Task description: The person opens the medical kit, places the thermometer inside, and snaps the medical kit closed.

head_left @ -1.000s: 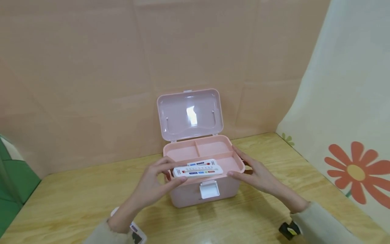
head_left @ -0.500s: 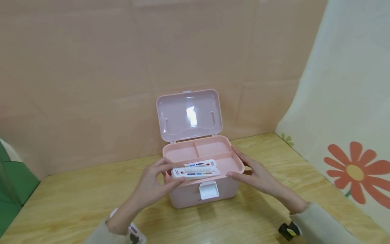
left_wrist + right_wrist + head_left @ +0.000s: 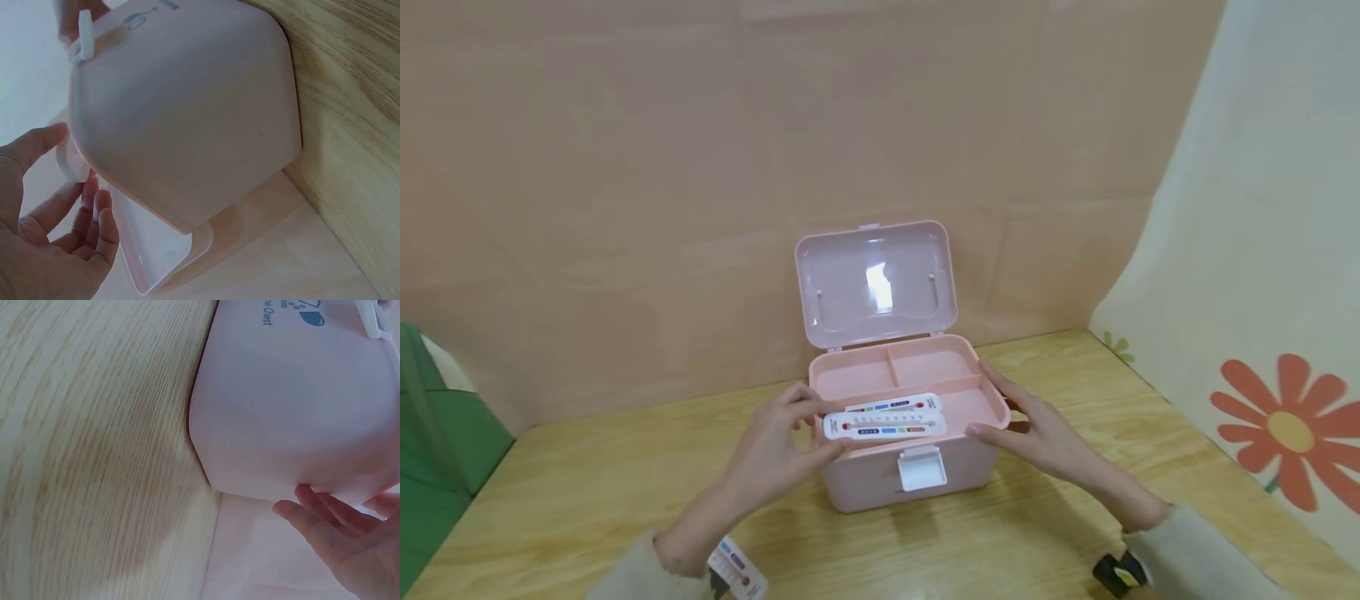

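A pink medicine box (image 3: 865,483) stands on the table with its lid (image 3: 842,292) raised and white latch (image 3: 922,471) hanging at the front. Inside sits a pink tray (image 3: 966,410) with three compartments. My left hand (image 3: 775,433) pinches one end of a white thermometer card (image 3: 883,427) between thumb and fingers, over the tray's long front compartment. Behind it, partly covered, a second thermometer card (image 3: 921,402) lies in that compartment. My right hand (image 3: 1045,429) holds the box's right front corner, thumb at the front rim. In the right wrist view, fingertips (image 3: 303,490) touch the side wall.
Another thermometer card (image 3: 737,568) lies on the wooden table (image 3: 610,483) beside my left forearm. A small black object with a yellow patch (image 3: 1118,575) is beside the right sleeve. A beige backdrop (image 3: 662,208) rises behind the box, and a flower-printed sheet (image 3: 1262,250) borders the right.
The held thermometer card has shifted slightly left relative to the tray. The whole head view has moved a little. Both hands keep their places at the box.
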`<state>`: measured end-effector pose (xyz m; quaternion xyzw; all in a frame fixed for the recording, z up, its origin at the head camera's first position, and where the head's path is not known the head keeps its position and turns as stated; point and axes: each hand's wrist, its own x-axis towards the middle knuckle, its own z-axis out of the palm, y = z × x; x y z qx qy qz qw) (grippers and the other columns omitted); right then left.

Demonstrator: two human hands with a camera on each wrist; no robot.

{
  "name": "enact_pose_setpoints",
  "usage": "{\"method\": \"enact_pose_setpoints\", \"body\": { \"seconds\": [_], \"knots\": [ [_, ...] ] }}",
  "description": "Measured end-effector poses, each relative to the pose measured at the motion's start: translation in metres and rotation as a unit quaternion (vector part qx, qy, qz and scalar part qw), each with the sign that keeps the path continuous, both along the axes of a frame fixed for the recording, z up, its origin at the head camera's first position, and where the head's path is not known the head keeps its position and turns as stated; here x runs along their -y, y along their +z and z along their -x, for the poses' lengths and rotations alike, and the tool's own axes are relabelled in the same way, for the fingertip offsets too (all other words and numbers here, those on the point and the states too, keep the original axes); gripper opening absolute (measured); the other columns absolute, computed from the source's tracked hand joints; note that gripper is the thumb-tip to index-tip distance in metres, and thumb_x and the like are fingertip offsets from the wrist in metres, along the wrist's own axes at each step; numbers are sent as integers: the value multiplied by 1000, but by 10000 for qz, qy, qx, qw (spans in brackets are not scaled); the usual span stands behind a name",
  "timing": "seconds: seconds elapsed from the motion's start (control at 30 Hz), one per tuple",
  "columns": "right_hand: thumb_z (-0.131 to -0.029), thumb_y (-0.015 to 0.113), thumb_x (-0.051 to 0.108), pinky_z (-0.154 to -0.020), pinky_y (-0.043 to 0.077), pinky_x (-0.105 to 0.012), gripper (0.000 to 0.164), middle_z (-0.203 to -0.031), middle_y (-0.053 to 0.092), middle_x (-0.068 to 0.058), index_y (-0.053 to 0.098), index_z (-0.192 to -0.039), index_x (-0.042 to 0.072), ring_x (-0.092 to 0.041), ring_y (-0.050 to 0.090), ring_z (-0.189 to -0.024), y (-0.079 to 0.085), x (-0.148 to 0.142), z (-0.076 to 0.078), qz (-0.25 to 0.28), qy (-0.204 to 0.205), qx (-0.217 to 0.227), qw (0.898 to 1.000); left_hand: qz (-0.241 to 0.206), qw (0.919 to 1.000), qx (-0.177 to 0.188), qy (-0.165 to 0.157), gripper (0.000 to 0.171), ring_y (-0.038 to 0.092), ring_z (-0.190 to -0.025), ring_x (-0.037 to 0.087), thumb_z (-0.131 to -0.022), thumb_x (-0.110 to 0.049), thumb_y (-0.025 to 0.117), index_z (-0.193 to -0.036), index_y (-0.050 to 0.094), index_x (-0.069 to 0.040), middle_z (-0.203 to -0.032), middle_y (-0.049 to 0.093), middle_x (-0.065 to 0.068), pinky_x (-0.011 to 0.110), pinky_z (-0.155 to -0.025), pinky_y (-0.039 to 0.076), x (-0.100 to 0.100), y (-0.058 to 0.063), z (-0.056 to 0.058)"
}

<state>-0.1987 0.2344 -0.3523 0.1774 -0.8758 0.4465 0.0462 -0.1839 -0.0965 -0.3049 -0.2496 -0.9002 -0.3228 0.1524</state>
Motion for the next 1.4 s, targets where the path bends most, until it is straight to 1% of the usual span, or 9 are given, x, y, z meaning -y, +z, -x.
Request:
{"method": "enact_pose_setpoints", "body": {
  "seconds": [0.3, 0.47, 0.53, 0.67, 0.77, 0.9, 1.17, 1.27, 1.4],
  "knots": [
    [-88, 70, 28, -87, 55, -39, 82, -150, 35, -24, 22, -153, 18, -37, 50, -122, -2, 2, -1, 39, 72, 19, 10000, 181, 9980, 500, 338, 29, 52, -77, 10, -69, -22, 85, -94, 75, -12, -85, 59, -9, 23, -68, 41, -2, 1, 0],
    [-87, 71, 28, -87, 55, -37, 82, -149, 36, -23, 23, -153, 16, -37, 50, -122, -4, 5, 0, 88, 165, 18, 9998, 550, 9956, 602, 462, 31, 53, -76, 12, -69, -26, 85, -93, 76, -8, -83, 60, -7, 24, -66, 41, -1, 6, -1],
    [-87, 71, 28, -87, 55, -37, 82, -149, 36, -23, 23, -153, 17, -36, 51, -122, -3, 5, 0, 90, 162, -13, 9998, 765, 9946, 582, 385, 29, 53, -76, 11, -69, -28, 85, -89, 76, -8, -83, 60, -6, 24, -65, 42, 0, 11, 1],
    [-87, 71, 27, -88, 55, -40, 82, -149, 36, -22, 23, -153, 19, -37, 51, -122, 0, 2, 1, 32, 48, -90, 9999, 1275, 9907, 468, 19, 25, 50, -74, 9, -70, -31, 84, -81, 76, -11, -82, 59, -5, 22, -62, 40, -1, 21, 9],
    [-87, 70, 29, -88, 54, -41, 82, -150, 34, -23, 22, -153, 20, -38, 50, -123, 2, 1, 0, -61, 30, -67, 10000, 1659, 9852, 362, -252, 25, 47, -74, 8, -70, -32, 84, -82, 77, -11, -78, 56, -6, 21, -62, 40, -2, 25, 15],
    [-87, 71, 29, -88, 55, -41, 82, -151, 34, -23, 23, -153, 19, -38, 49, -124, 2, 2, 0, -64, 59, -47, 10000, 1953, 9790, 228, -541, 26, 47, -74, 7, -71, -31, 83, -84, 78, -9, -76, 55, -8, 20, -64, 40, -1, 25, 18],
    [-87, 71, 29, -87, 55, -39, 82, -150, 35, -22, 24, -153, 20, -36, 51, -122, 3, 2, 0, 11, 1, -45, 10000, 1869, 9766, 557, -911, 20, 45, -63, 5, -72, -27, 83, -76, 77, -9, -67, 54, -6, 18, -55, 39, 2, 28, 27],
    [-87, 71, 28, -87, 55, -38, 82, -150, 36, -22, 23, -153, 19, -36, 51, -122, 3, 2, -1, 23, -2, -38, 10000, 1790, 9776, 704, -859, 19, 47, -62, 5, -70, -26, 85, -72, 76, -10, -66, 57, -6, 18, -54, 40, 1, 28, 30],
    [-87, 71, 28, -86, 55, -39, 82, -150, 36, -22, 23, -153, 19, -36, 51, -122, 1, 1, -1, 13, -5, -16, 10000, 1612, 9799, 1002, -607, 19, 50, -60, 6, -66, -24, 87, -69, 74, -10, -65, 61, -7, 19, -52, 43, -2, 28, 31]
  ]
}}
